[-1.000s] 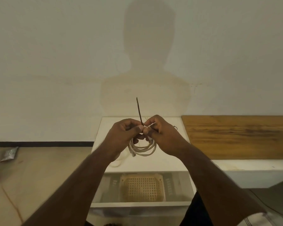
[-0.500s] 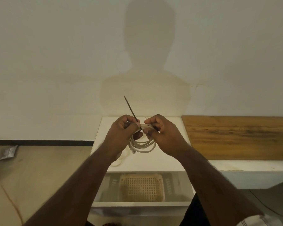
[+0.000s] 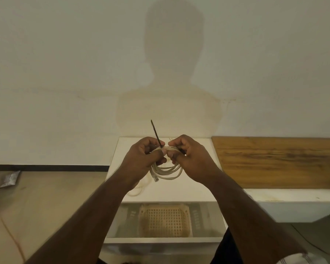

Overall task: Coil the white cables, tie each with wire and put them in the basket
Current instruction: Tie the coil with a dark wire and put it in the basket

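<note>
- Nearest you, a pale lattice basket (image 3: pixel 165 220) sits on the low shelf beneath the white counter's (image 3: pixel 194 189) front edge.
- Above the counter's middle, your left hand (image 3: pixel 141 159) and right hand (image 3: pixel 191 159) each pinch the top of a coiled white cable (image 3: pixel 167 171); its loops hang between them.
- A dark wire (image 3: pixel 155 133) sticks up from your left fingers.
- A second white cable (image 3: pixel 138 190) lies by the counter's left edge.
- Right of the counter lies a wooden board (image 3: pixel 278 162); behind stands a plain wall (image 3: pixel 65 73).
</note>
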